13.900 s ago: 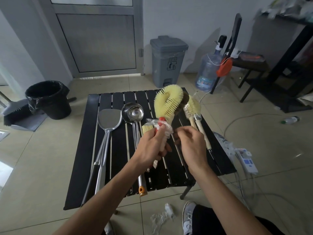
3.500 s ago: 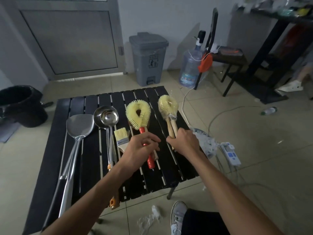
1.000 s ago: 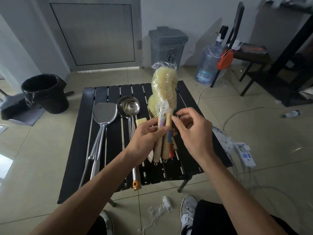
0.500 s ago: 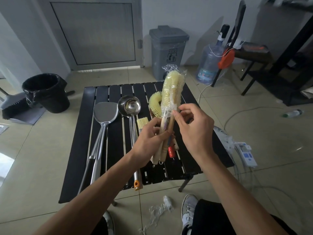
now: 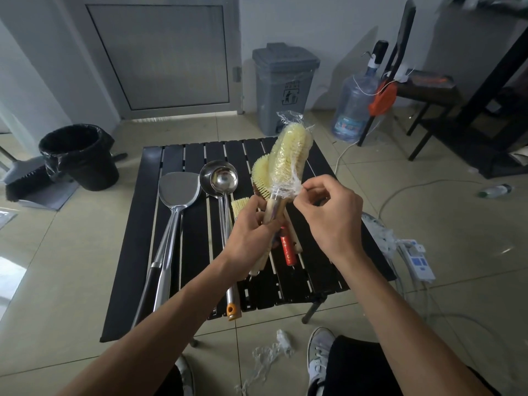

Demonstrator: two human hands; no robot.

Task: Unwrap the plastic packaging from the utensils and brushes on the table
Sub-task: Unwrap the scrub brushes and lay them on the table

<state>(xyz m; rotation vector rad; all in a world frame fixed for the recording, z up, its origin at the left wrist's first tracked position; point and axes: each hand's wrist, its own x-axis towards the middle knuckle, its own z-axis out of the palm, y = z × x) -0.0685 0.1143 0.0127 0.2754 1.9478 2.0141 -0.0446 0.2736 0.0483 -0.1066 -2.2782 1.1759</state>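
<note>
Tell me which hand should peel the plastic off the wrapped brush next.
Right. The right hand pinches the plastic wrap on the brush; the left hand grips its handles.

The brush (image 5: 288,155) is pale yellow, the slatted table (image 5: 200,238) black, a handle (image 5: 287,248) seemingly red.

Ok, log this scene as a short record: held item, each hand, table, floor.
held item: plastic-wrapped yellow bristle brushes with wooden handles
left hand: grips their handles
right hand: pinches the clear plastic wrap below the bristles
black slatted table: steel spatula, steel ladle, small flat brush, red-handled yellow brush
floor: crumpled clear plastic scraps
</note>
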